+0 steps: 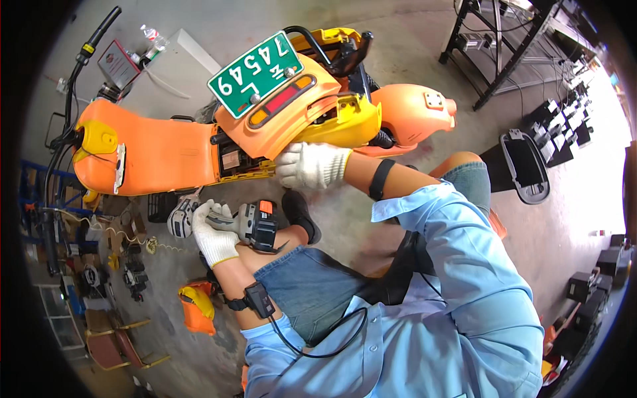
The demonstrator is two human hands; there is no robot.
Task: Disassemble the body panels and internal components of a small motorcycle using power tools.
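Observation:
In front of me is an electric scooter with orange bodywork; its seat (162,151) lies to the left and its rear panel (286,106) is at centre. My left hand (213,233), in a white glove, is wrapped around the handle of a cordless drill (255,224) with a black battery. The drill's grey head is beside the scooter's lower edge. My right hand (312,166), also gloved, presses with curled fingers against the lower edge of the rear panel, by a yellow side piece (348,126). What those fingers hold is hidden. Between seat and panel, an open bay (233,159) shows inner parts.
A green licence plate (255,74) sticks up from the rear panel. Handlebars (86,50) rise at far left. A black metal rack (497,46) stands at far right, near a grey-rimmed black bin (527,166). An orange-yellow part (197,308) lies on the floor.

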